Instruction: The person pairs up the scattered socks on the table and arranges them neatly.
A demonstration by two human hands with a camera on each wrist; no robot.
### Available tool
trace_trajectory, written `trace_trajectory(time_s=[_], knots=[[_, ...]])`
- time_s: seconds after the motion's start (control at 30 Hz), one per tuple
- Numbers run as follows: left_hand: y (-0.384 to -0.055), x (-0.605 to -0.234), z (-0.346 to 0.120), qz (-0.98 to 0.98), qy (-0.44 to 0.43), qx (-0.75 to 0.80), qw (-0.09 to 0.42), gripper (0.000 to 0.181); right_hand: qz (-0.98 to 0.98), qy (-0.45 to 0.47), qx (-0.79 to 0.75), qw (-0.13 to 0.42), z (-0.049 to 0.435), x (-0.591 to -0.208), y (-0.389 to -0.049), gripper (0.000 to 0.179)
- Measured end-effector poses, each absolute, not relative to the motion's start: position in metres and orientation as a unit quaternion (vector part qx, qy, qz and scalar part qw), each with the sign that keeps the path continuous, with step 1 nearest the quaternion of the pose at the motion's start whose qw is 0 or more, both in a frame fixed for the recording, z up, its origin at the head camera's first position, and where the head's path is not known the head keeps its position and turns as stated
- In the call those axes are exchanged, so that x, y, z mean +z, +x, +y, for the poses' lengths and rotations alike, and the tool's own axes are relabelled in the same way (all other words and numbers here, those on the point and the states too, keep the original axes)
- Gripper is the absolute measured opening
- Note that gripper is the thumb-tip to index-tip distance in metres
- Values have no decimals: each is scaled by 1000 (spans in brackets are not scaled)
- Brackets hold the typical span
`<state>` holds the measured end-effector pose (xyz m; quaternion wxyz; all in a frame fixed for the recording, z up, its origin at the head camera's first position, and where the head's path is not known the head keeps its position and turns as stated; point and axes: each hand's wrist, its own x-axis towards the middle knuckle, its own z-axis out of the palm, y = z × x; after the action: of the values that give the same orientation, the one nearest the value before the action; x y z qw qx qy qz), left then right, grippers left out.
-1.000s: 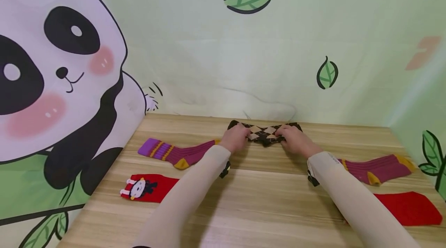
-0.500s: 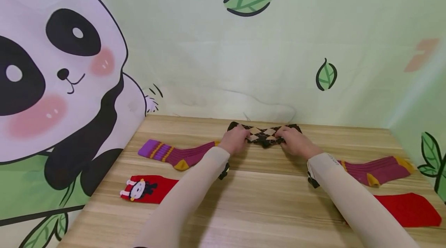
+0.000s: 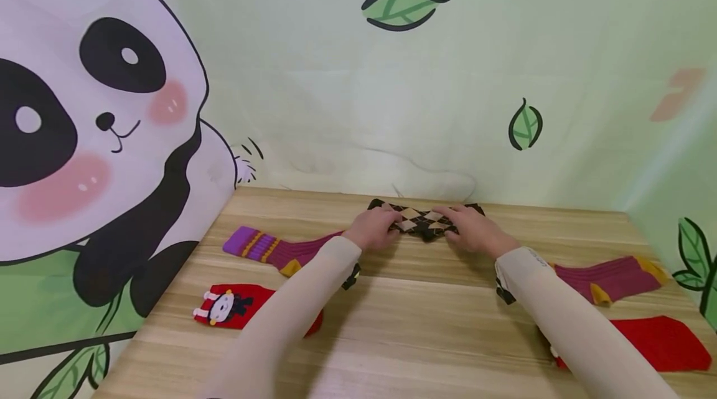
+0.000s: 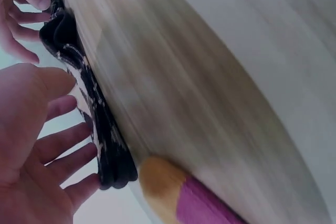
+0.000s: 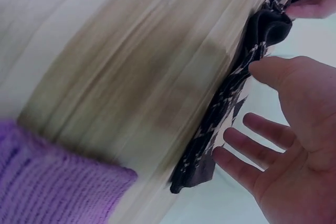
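Note:
A black, tan and white argyle sock (image 3: 419,223) lies flat across the back of the table, its black heel pointing forward. My left hand (image 3: 376,226) is at its left part and my right hand (image 3: 473,228) at its right part. In the left wrist view, the left fingers are spread loosely along the argyle sock (image 4: 107,140), fingertips right at its edge. The right wrist view has the right hand (image 5: 294,145) with parted fingers and the thumb tip at the sock's near edge. Neither hand is curled round the fabric.
Purple-and-maroon socks with mustard heels lie left (image 3: 302,253) and right (image 3: 610,277) of the hands. Nearer are a red sock with an animal face (image 3: 241,305) and another red sock (image 3: 661,343), partly under the forearms. A panda-printed backdrop (image 3: 336,106) stands behind the wooden table (image 3: 426,324).
Both hands pinched the argyle sock earlier; now their fingers have loosened. The left forearm has shifted slightly left, showing more of the left red sock. The argyle sock stays in place.

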<state>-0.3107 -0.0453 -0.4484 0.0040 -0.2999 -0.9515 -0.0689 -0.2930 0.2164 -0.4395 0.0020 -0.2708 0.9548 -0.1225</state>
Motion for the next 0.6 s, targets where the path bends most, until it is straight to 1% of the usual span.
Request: trace_trajectory(time_s=[0.23, 0.43, 0.6], knots=[[-300, -447, -61, -937, -335, -89, 29, 37, 953, -272, -130, 5, 209, -442, -285, 71], [-292, -441, -80, -936, -332, -109, 43, 47, 950, -285, -123, -22, 198, -440, -285, 74], [-288, -431, -97, -937, -322, -125, 53, 53, 943, -303, -133, -27, 187, -430, -284, 74]])
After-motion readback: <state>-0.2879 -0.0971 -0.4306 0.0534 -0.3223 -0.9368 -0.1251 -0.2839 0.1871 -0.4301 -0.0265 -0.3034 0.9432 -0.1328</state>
